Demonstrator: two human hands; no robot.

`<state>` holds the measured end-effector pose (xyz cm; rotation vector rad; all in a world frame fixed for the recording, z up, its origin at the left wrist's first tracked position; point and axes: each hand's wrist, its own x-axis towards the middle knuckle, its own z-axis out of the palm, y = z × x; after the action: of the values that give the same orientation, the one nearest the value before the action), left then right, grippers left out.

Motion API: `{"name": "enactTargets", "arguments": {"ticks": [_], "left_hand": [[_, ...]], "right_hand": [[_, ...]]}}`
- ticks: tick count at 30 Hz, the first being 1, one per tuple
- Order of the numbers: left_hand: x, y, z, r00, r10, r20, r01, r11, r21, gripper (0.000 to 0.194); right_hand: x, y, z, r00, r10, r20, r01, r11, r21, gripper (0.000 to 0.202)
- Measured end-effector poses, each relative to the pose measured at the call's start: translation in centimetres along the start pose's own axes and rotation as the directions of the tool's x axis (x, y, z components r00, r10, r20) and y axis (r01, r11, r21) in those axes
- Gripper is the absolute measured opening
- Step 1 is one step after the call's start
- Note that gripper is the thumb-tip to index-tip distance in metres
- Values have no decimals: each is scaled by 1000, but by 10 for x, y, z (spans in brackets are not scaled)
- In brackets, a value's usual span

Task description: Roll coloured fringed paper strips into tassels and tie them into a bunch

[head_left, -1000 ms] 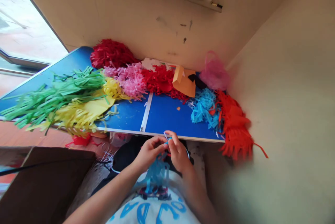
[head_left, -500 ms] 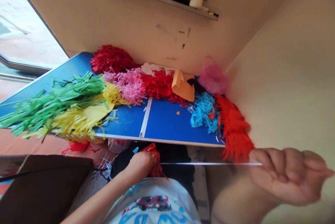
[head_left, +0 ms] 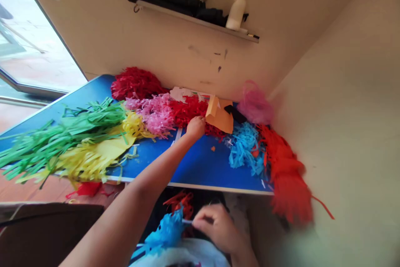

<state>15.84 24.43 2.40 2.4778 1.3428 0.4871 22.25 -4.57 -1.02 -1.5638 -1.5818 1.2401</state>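
My left hand (head_left: pixel 196 127) reaches over the blue table to the red fringed paper (head_left: pixel 189 108), right beside the folded orange paper (head_left: pixel 220 117). Its fingertips are hidden, so I cannot tell if it holds anything. Low over my lap, my right hand (head_left: pixel 217 225) pinches a white string (head_left: pixel 187 221) between thumb and finger. The string runs left to blue fringed paper (head_left: pixel 167 229) lying on my lap. Orange-red fringed paper (head_left: pixel 183 204) sits just behind the blue.
On the blue table (head_left: pixel 200 171) lie green (head_left: pixel 71 125), yellow (head_left: pixel 93 154), pink (head_left: pixel 153 111) and light blue (head_left: pixel 245 146) fringed papers. Orange-red fringe (head_left: pixel 289 175) hangs over its right end. A wall shelf (head_left: pixel 193 17) holds a white bottle (head_left: pixel 236 13). A dark box (head_left: pixel 46 233) stands at lower left.
My left hand has left the red fringe at my lap and reached forward onto the table. My right hand has come in from the far right, where it held the string taut. The view has tilted up.
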Motion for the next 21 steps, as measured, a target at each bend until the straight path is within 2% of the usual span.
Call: {"name": "enactTargets", "arguments": {"ticks": [2, 4, 6, 7, 10, 13, 15, 18, 20, 21], "left_hand": [[22, -15, 13, 999, -31, 43, 28, 997, 73, 33], [28, -32, 23, 994, -56, 90, 44, 990, 133, 36], [26, -47, 31, 989, -75, 125, 53, 984, 169, 35], [25, -53, 32, 987, -83, 136, 58, 982, 178, 35], [27, -64, 32, 986, -97, 139, 71, 981, 181, 34], [35, -69, 22, 991, -77, 111, 59, 986, 155, 30], [40, -71, 14, 996, -42, 80, 32, 991, 131, 26], [46, -75, 2, 999, 18, 47, -22, 995, 94, 16], [52, -78, -5, 998, 43, 49, -46, 997, 66, 12], [56, -80, -8, 997, 49, 56, -52, 997, 51, 13]], "right_hand": [[-17, 30, 10, 997, 71, 37, -70, 997, -24, 10], [-32, 64, 15, 990, 108, 91, -104, 993, -53, 8], [-42, 86, 12, 994, 49, 93, -39, 994, -103, 10], [-44, 90, 8, 998, -13, 69, 23, 990, -142, 10], [-37, 69, -18, 975, -211, -65, 185, 943, -277, 16], [-4, 29, -47, 940, -311, -139, 258, 917, -305, 13], [32, 4, -60, 907, -381, -180, 308, 891, -335, 16], [99, -23, -69, 846, -477, -239, 339, 826, -450, 20], [145, -34, -73, 832, -529, -163, 351, 732, -584, 33], [166, -38, -75, 856, -504, -116, 318, 690, -651, 40]]}}
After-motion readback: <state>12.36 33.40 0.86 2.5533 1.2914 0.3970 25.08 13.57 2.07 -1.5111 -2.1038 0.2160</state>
